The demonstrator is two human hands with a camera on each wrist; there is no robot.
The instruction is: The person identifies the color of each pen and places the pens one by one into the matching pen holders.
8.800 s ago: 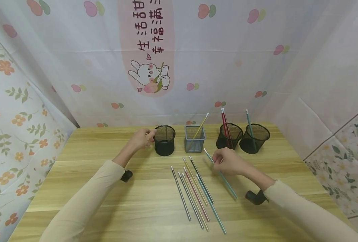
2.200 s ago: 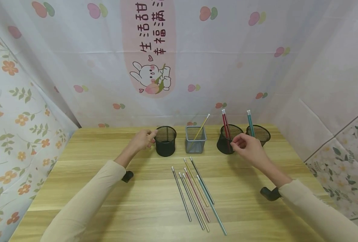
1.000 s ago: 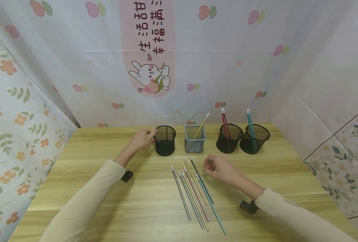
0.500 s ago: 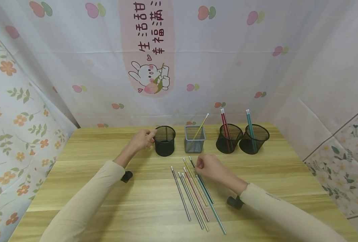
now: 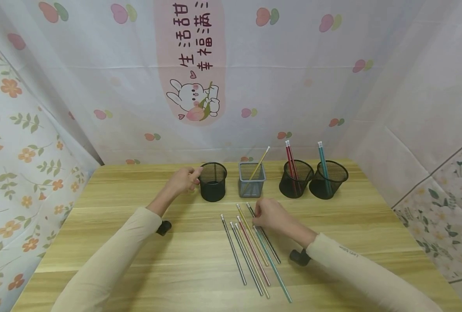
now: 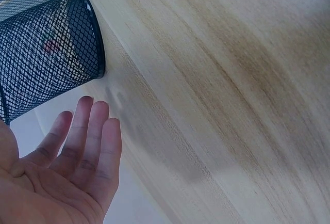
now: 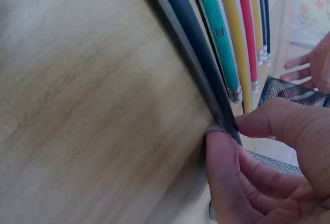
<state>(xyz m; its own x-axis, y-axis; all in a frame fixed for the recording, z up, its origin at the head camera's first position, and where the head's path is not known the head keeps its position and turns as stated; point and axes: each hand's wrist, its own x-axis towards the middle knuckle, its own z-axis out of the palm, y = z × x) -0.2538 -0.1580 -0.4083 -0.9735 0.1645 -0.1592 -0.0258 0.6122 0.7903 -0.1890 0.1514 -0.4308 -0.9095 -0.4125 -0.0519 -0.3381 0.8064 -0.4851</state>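
Note:
My right hand (image 5: 273,216) pinches a black pencil (image 5: 272,248) between thumb and fingertips, near its eraser end. The right wrist view shows the black pencil (image 7: 193,41) lying low along the wood. Beside it lie a teal pencil (image 5: 279,277), a red pencil (image 5: 254,249), yellow pencils and several dark pencils (image 5: 234,249). My left hand (image 5: 184,180) is at the left side of a round black mesh cup (image 5: 213,191). In the left wrist view, the fingers of the left hand (image 6: 72,172) extend loosely below the mesh cup (image 6: 41,61); thumb contact with it is unclear.
A square grey mesh holder (image 5: 251,189) holds one yellow pencil (image 5: 260,161). Right of it, a round black cup (image 5: 287,190) holds red pencils (image 5: 290,158), and another black cup (image 5: 319,190) holds teal pencils (image 5: 322,157). A patterned curtain (image 5: 305,86) hangs behind the table.
A teal pencil went from my right hand into the rightmost cup. The right hand then came back left to the loose pencils and pinched the black one, shifting it slightly. My left hand stayed put.

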